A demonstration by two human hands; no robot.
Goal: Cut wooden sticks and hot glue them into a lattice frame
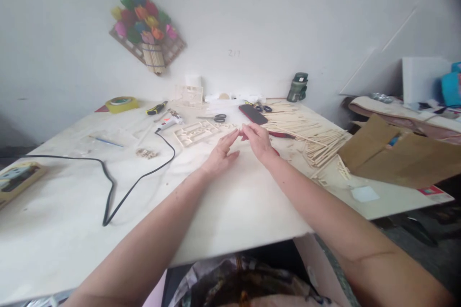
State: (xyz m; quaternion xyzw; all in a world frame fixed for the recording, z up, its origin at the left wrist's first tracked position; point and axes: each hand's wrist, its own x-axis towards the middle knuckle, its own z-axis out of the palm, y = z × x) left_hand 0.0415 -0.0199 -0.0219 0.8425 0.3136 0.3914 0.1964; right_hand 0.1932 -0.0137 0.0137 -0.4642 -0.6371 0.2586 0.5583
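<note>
Over the middle of the white table [230, 201], my left hand [222, 154] and my right hand [258, 143] meet at the fingertips. The left hand has its fingers stretched forward and its thumb apart. My right hand is closed in a pinch beside the left fingertips; whatever it holds is too small to make out. Just left of the hands lies a flat pale wooden frame [192, 133] of small sticks. Red-handled pliers [283, 135] rest close to the right hand, and a dark phone [253, 114] lies behind it.
Many thin wooden sticks [324, 146] spread at right, near a brown paper bag [403, 153]. Left are a glue gun [170, 122] with a black cord [139, 180], yellow tape [121, 104] and small wood pieces [147, 153]. Scissors [218, 118] and a dark bottle [297, 88] stand farther back.
</note>
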